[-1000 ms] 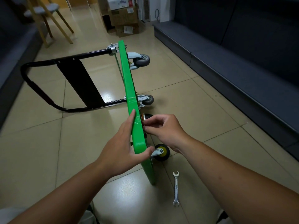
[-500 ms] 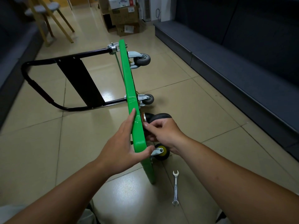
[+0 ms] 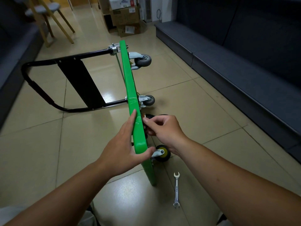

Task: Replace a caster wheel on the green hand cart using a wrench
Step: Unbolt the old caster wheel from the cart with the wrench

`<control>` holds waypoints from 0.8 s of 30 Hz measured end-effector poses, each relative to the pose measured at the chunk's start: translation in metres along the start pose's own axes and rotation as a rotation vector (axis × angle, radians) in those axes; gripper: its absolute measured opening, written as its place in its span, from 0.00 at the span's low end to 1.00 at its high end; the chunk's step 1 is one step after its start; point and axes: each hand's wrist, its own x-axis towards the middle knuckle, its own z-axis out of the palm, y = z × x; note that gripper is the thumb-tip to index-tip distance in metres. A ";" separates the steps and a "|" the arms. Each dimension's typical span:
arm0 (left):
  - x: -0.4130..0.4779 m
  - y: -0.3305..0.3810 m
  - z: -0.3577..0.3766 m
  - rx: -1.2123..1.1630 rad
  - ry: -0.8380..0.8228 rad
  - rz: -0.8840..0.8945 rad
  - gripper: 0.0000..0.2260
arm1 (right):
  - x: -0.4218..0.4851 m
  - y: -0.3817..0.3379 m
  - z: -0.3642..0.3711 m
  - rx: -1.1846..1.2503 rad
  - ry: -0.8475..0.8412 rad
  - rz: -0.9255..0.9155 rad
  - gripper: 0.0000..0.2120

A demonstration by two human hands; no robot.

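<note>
Head view: the black rubber caster wheel point(image 3: 150, 116) sits against the underside of the green plastic hand cart deck point(image 3: 130, 88), which lies on its side on the tiled floor. The right hand point(image 3: 164, 128) curls round it, thumb and forefinger pinching at its mount; whatever fastener they hold is hidden. Over the last second that hand has shifted and bared more wheel, probably hand-threading. The left hand point(image 3: 125, 144) presses flat, steadying the deck. The silver open-ended wrench point(image 3: 176, 190) remains untouched nearby.
</note>
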 end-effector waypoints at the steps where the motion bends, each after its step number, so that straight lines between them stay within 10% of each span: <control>1: 0.000 0.000 0.000 -0.003 -0.001 -0.001 0.55 | -0.001 0.001 0.002 0.000 0.023 -0.009 0.07; 24: 0.000 -0.002 0.000 0.027 0.006 -0.002 0.56 | -0.007 0.004 0.012 0.083 0.161 -0.076 0.06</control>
